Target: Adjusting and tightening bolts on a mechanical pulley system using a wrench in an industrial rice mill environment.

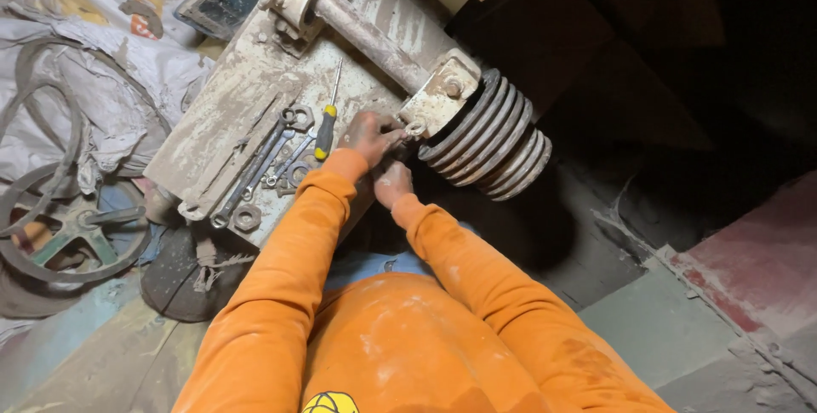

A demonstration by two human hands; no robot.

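My left hand [370, 134] reaches to the foot of a dusty bearing block [442, 89], its fingertips pinched on a small metal nut [414, 129] there. Just below it, my right hand [392, 181] is curled under the edge of the grimy steel base plate [230, 98]; what it holds is hidden. The block carries a thick shaft [366, 34], and a dark multi-groove pulley [489, 136] sits right beside my hands. Both my sleeves are orange.
A yellow-and-black screwdriver [325, 128], several wrenches [259, 166] and a loose nut [247, 219] lie on the plate left of my hands. A spoked wheel with a belt [68, 234] and white sacks [111, 98] lie on the floor at left. Dark shadow fills the right.
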